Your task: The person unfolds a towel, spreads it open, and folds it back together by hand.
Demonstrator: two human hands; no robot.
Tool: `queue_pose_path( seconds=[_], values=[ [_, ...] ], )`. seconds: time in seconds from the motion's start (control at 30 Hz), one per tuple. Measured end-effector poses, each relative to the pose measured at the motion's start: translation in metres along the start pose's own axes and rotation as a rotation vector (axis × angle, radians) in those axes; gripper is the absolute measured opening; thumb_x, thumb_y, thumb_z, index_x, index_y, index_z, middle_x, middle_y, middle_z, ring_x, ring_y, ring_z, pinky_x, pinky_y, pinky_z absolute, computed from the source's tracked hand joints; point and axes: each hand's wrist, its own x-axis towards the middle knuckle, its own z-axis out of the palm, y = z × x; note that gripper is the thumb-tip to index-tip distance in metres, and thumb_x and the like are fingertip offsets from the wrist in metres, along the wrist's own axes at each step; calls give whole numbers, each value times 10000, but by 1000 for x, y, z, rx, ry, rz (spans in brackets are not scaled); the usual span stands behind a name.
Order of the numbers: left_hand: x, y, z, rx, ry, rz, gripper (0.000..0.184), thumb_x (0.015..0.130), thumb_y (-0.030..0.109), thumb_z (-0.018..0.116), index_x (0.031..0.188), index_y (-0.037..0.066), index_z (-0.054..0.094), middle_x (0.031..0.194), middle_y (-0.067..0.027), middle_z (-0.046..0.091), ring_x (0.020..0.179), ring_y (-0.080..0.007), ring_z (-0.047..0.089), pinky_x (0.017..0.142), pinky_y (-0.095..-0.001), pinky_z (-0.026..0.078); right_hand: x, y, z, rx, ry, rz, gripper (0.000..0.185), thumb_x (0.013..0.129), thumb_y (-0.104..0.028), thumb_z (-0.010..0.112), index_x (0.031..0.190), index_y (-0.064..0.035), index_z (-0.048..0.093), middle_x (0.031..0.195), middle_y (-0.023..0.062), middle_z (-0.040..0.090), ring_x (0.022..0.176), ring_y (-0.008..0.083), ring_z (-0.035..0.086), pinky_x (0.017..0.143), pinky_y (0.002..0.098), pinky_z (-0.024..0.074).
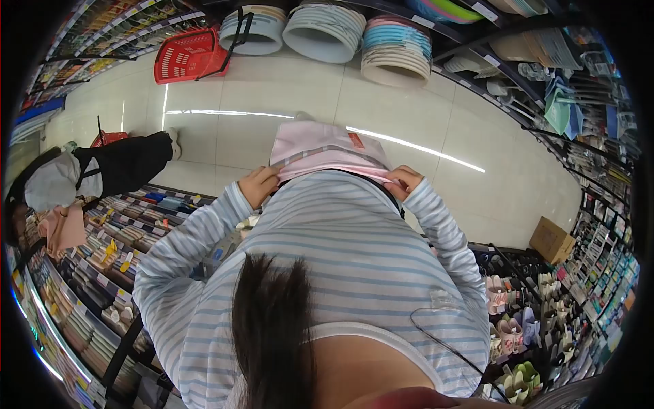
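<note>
A pale pink folded piece of fabric (pixel 327 144) with a grey band and a small red label hangs in front of my waist. My left hand (pixel 259 186) pinches its edge at the left corner. At the opposite corner my right hand (pixel 404 180) grips the same edge, fingers closed. The edge is stretched between both hands, against my striped shirt (pixel 340 232). My legs are mostly hidden beneath the fabric.
A red shopping basket (pixel 191 56) stands on the floor ahead, beside stacked basins (pixel 323 34). Another person (pixel 126 163) stands at the left by shelves of folded goods. Slippers (pixel 511 334) hang at the right, near a cardboard box (pixel 552 240).
</note>
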Motion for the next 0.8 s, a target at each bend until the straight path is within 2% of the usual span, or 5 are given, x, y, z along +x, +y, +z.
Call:
queue_pose_path(
  seconds=[0.27,0.37,0.57,0.67,0.8],
  values=[
    [-6,-5,0,-211,-59,-78,204,760,32,610,953,10,547,1015,-167,556,914,-347,567,788,-371,482,-4,9,-5,-93,-57,-28,229,768,-199,703,917,-38,636,831,132,640,749,299,619,651,352,490],
    [-11,-10,2,-352,-138,-206,206,762,29,613,955,11,543,1034,-173,555,920,-347,570,794,-366,478,-5,-3,-13,-149,-140,64,245,778,-222,696,927,-34,645,797,131,644,698,279,617,632,332,492],
    [-21,-17,10,-346,-43,-174,167,787,18,609,942,26,547,968,-152,584,898,-330,582,760,-364,480,-7,17,-10,-55,-138,50,220,796,-235,684,888,-36,678,765,115,650,615,205,606,573,295,480],
    [-18,-13,0,-353,-48,-224,145,814,57,619,940,35,551,917,-138,604,850,-319,597,728,-352,488,-4,21,-11,-41,-76,27,183,823,-177,661,899,-11,666,753,79,646,565,140,555,541,265,464],
    [-19,-18,-3,-283,-10,-189,154,823,100,633,945,43,557,900,-132,615,806,-307,609,698,-346,491,2,14,-16,-104,43,46,169,818,-164,667,899,-16,668,757,80,658,575,140,571,546,262,468]
  ],
)
